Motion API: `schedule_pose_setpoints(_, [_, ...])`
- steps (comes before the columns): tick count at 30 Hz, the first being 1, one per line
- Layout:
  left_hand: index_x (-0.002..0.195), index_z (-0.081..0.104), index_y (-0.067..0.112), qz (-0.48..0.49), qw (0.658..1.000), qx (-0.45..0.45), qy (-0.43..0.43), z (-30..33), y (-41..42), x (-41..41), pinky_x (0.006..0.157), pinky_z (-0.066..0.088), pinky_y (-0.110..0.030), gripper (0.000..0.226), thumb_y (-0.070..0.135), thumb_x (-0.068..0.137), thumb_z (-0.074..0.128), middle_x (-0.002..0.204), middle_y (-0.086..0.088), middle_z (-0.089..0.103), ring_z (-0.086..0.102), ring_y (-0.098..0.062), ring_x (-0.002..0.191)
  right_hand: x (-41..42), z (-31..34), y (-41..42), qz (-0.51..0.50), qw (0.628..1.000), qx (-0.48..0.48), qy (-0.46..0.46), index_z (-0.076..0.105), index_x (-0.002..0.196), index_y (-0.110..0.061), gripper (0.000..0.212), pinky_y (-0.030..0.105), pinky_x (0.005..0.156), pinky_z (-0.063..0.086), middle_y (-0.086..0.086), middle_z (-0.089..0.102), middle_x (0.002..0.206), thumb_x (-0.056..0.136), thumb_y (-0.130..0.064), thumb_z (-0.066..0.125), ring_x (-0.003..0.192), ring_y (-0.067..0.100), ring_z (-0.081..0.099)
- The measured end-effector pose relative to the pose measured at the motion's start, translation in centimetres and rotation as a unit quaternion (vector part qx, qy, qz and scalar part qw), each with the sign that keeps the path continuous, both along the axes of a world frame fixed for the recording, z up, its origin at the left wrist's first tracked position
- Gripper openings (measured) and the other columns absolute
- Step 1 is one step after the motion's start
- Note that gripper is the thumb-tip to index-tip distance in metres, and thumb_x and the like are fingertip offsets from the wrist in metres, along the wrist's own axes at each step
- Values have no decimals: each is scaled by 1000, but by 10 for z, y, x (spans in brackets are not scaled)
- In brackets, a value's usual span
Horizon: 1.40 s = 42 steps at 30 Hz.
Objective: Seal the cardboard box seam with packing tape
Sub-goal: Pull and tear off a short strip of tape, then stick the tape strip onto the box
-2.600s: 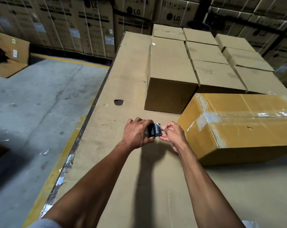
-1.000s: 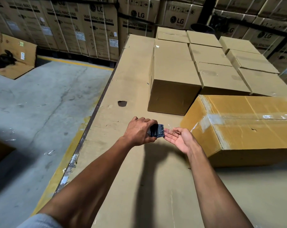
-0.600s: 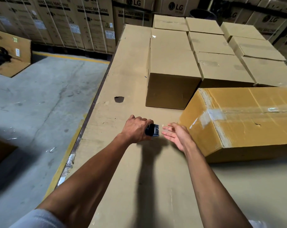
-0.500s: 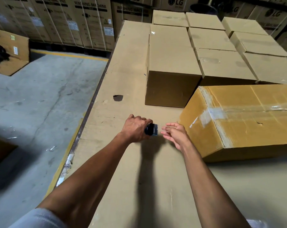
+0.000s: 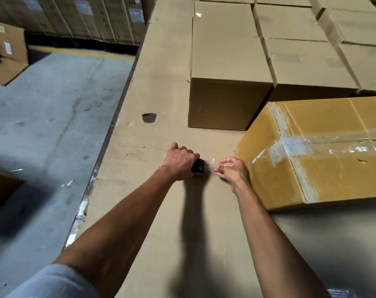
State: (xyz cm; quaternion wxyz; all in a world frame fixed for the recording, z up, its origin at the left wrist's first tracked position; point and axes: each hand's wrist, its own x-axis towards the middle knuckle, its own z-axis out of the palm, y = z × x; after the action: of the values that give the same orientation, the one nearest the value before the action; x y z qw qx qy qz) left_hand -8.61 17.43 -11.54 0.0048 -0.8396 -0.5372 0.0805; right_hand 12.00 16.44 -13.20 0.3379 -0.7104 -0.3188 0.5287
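A yellowish cardboard box (image 5: 324, 173) lies on its side at the right, with clear tape (image 5: 342, 143) running along its seam and over the near end. My left hand (image 5: 179, 161) is closed around a dark tape dispenser (image 5: 198, 166), just left of the box. My right hand (image 5: 233, 171) is between the dispenser and the box's end, fingers curled and pinched together; a thin glint of tape (image 5: 213, 161) shows between hand and dispenser. Whether the fingers grip the tape end is unclear.
Everything rests on a large flat cardboard-covered surface (image 5: 157, 222) with a small hole (image 5: 149, 117). Several plain brown boxes (image 5: 228, 67) stand in rows behind. The concrete floor (image 5: 42, 125) drops off at the left edge; stacked cartons line the far wall.
My right hand has gone from open with spread fingers to curled and pinched near the dispenser. The view has tilted down and closer. The left hand still holds the dispenser in the same spot.
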Motion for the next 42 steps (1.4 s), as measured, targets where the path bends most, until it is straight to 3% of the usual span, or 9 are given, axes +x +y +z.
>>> schedule_pose_setpoints(3, [123, 70, 29, -7, 1000, -12, 19, -3, 2, 4, 97, 37, -44, 50, 71, 98, 61, 121, 1, 75, 69, -28, 117, 2, -5, -1, -18, 1000, -10, 2, 64, 88, -6, 26, 20, 58, 61, 18, 71, 86, 92, 18, 59, 73, 25, 71])
schedule_pose_setpoints(7, [124, 68, 28, -6, 1000, -12, 27, -8, -2, 6, 102, 32, -47, 30, 47, 101, 66, 124, 4, 77, 64, -25, 124, 5, -8, -4, -32, 999, -14, -12, 66, 88, -9, 28, 22, 61, 63, 15, 73, 86, 97, 14, 53, 70, 24, 73])
schedule_pose_setpoints(13, [157, 50, 22, 50, 998, -18, -28, 2, -21, 0, 124, 22, -58, 66, 41, 97, 72, 156, 0, 60, 46, -25, 151, 3, 3, -13, -12, 999, 1, -46, 68, 86, -13, 31, 25, 67, 60, 16, 76, 93, 94, 12, 52, 76, 22, 75])
schedule_pose_setpoints(17, [146, 57, 19, 84, 994, 23, -67, 13, -44, -8, 118, 24, -55, 50, 22, 97, 64, 152, -4, 61, 50, -28, 145, 5, 12, -22, 2, 996, 16, -87, 70, 82, -17, 28, 34, 70, 62, 14, 80, 92, 90, 5, 55, 71, 19, 73])
schedule_pose_setpoints(22, [134, 64, 21, 102, 988, 48, -105, 30, -79, -4, 111, 31, -51, 42, 16, 92, 64, 136, -2, 68, 58, -28, 131, 14, 17, -32, 56, 980, 45, -184, 76, 79, -28, 17, 45, 87, 64, -10, 79, 72, 75, -16, 64, 84, 20, 79])
schedule_pose_setpoints(27, [136, 65, 21, 103, 982, 67, -145, 55, -104, 19, 108, 36, -50, 41, 25, 96, 64, 133, -4, 70, 61, -29, 129, 6, 101, -76, 126, 947, 123, -269, 81, 105, -17, 16, 18, 80, 41, 0, 81, 108, 95, -9, 71, 105, 20, 73])
schedule_pose_setpoints(35, [141, 63, 21, 58, 954, 157, -250, 105, -117, 84, 91, 50, -49, 48, 55, 107, 58, 131, -5, 70, 65, -32, 118, 40, 211, -113, 190, 852, 317, -370, 71, 121, -22, 28, 32, 78, 56, -2, 72, 119, 103, -5, 58, 106, 16, 66])
schedule_pose_setpoints(38, [150, 57, 24, 46, 933, 184, -305, 131, -127, 120, 94, 54, -48, 58, 66, 112, 42, 139, -5, 67, 65, -28, 120, 72, 235, -118, 183, 824, 382, -375, 68, 124, -15, 39, 36, 96, 60, 6, 70, 127, 94, 7, 59, 114, 21, 67])
schedule_pose_setpoints(42, [163, 44, 29, -9, 932, 185, -311, 148, -137, 159, 104, 54, -45, 70, 74, 110, 39, 157, -2, 56, 59, -25, 133, 133, 235, -128, 211, 788, 326, -477, 54, 146, -17, 56, 45, 107, 52, 10, 61, 142, 93, -1, 63, 132, 29, 56])
